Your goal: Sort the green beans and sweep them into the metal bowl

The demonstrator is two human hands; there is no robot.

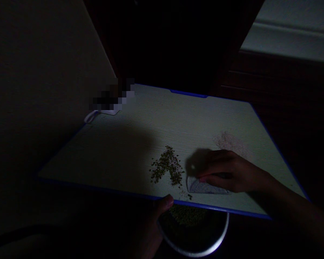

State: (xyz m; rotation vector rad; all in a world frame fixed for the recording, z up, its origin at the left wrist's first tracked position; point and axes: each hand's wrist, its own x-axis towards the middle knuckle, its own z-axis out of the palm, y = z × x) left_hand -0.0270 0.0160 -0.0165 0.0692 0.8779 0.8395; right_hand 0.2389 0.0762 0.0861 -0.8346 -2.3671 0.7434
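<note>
Head view: clear half-round plate (205, 188) is pinched by curled right hand (232, 171); board (172, 115) is touched by left hand (153, 225), openness unclear; grains (162, 167) are scattered.

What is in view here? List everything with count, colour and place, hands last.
board: one, pale with blue rim, across the middle
protractor: one, clear, on the board's front right
green grains: many, dull green, near the board's front edge
pale grains: uncountable, pale pinkish, board's right side
bowl: one, dark with bright rim, below the board's front edge
grains in the bowl: many, greenish
pixelated item: one, dark and whitish, board's far left
loop: one, whitish, beside it
left hand: one, shadowed, thumb on board's front rim
right hand: one, dimly lit, fingers at the protractor
</note>
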